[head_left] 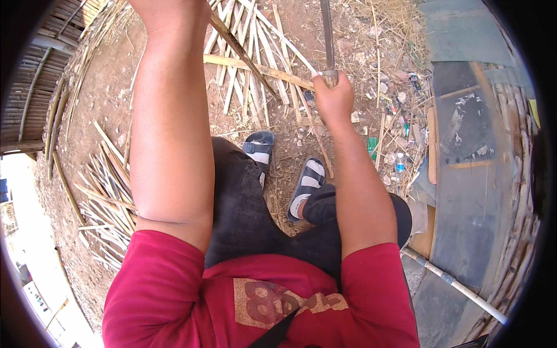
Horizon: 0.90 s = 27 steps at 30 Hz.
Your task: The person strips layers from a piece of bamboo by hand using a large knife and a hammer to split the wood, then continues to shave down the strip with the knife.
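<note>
My right hand (334, 98) is closed around the handle of a long dark blade (327, 32) that points up out of the picture. My left hand (168, 14) is raised at the top edge, mostly cut off, and seems to hold a long brown bamboo stick (241, 51) that slants down to the right toward the blade. Its fingers are hidden. Below the hands lies a heap of split bamboo strips (261, 64) on the dirt ground. My feet in grey sandals (307, 182) rest between the heap and my dark trousers.
A second bundle of bamboo strips (107, 191) lies at the left. Litter and a small plastic bottle (399, 162) are scattered at the right, beside dark sheets (470, 133) and a white pipe (458, 287). A bamboo wall (40, 69) stands at the upper left.
</note>
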Motion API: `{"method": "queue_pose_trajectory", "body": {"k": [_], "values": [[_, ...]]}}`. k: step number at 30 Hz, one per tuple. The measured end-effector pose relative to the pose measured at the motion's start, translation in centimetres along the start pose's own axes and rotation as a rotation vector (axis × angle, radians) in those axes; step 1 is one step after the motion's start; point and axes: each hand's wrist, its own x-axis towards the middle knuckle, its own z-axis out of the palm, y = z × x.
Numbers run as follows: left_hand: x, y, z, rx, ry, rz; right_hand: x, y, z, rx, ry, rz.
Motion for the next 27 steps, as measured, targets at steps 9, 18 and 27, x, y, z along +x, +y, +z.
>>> {"method": "queue_pose_trajectory", "body": {"k": [9,18,27], "values": [[-0.4,0.7,-1.5,-0.074,-0.048,-0.033,-8.5,17.8,12.3,-0.417,-0.379,0.231],[-0.2,-0.4,-2.2,-0.062,-0.086,0.027,-3.7,9.5,10.2,0.060,0.000,0.133],[-1.0,0.0,-0.7,0.175,0.025,0.045,-9.5,19.4,12.8,-0.433,-0.441,0.319]]}}
